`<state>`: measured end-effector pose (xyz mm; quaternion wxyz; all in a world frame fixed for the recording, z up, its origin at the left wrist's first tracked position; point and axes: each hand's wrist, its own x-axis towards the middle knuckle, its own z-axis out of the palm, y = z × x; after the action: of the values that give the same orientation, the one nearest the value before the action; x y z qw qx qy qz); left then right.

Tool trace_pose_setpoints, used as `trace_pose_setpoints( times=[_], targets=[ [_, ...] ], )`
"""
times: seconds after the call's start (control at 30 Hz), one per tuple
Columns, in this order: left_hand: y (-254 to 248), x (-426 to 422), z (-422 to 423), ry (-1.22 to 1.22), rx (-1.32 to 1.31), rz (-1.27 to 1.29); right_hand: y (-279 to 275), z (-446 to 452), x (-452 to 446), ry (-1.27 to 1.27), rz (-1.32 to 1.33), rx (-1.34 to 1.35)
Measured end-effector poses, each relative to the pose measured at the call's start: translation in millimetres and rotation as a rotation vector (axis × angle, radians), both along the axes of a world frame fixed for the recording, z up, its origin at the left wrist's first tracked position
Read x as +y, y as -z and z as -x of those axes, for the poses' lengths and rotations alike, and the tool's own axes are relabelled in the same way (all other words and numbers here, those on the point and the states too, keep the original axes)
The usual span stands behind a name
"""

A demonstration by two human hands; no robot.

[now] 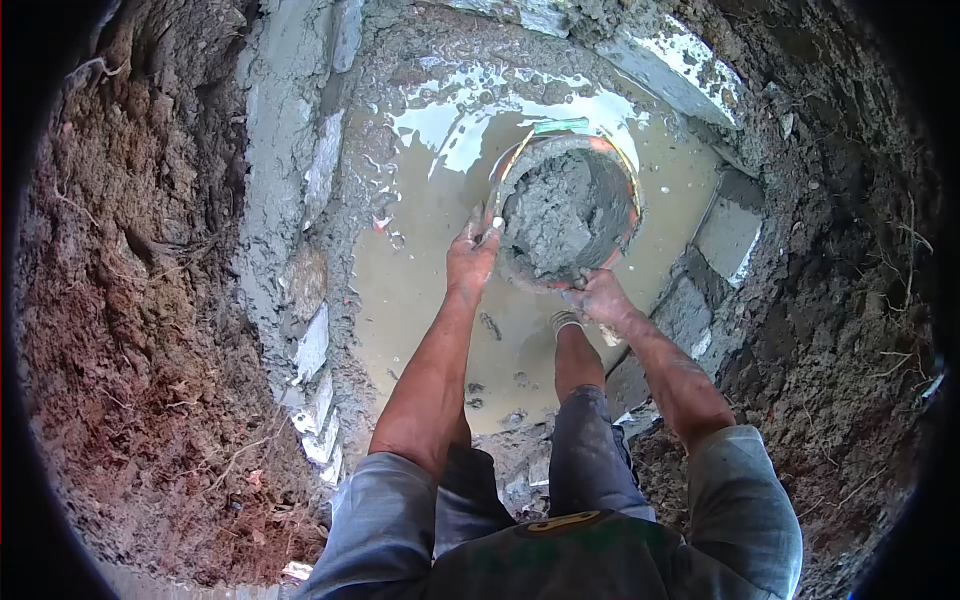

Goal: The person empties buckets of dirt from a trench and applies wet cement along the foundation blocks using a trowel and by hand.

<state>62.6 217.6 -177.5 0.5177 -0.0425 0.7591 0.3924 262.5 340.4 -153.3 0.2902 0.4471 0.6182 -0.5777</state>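
An orange-rimmed bucket [632, 222] stands in the muddy water below me, its wire handle and green grip lying toward the far side. Wet grey mortar [552, 215] fills much of it. On the bucket's left rim, my left hand [473, 250] is closed, thumb over the edge. My right hand [600, 298] grips the near right edge of the same bucket, its fingers partly hidden beneath the rim. Both forearms reach forward from grey sleeves.
Murky water [420, 320] covers the pit floor around my legs. A mortar-smeared block wall [285, 150] runs along the left; more blocks [728, 235] line the right. Steep earth banks [130, 330] with roots rise outside them.
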Motion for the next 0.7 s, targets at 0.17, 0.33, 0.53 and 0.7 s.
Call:
trace_pose_setpoints(
  times=[0.17, 0.33, 0.53, 0.7],
  targets=[
    [-21.1, -26.2, 0.2, -0.143, 0.040, 0.097, -26.6, -23.7, 4.6, 0.023, 0.076, -0.041],
    [-83.8, -90.7, 20.5, -0.148, 0.179, 0.324, -105.0, -20.1, 8.8, -0.022, 0.088, -0.152],
    [-166.1, -166.9, 6.6, -0.332, 0.251, 0.402, -151.8, -21.1, 28.5, -0.471, -0.030, 0.080],
    [-188.8, -224.8, -38.7, -0.794, 0.084, 0.248, -245.9, 65.9, -5.8, -0.730, -0.023, -0.013]
  ],
)
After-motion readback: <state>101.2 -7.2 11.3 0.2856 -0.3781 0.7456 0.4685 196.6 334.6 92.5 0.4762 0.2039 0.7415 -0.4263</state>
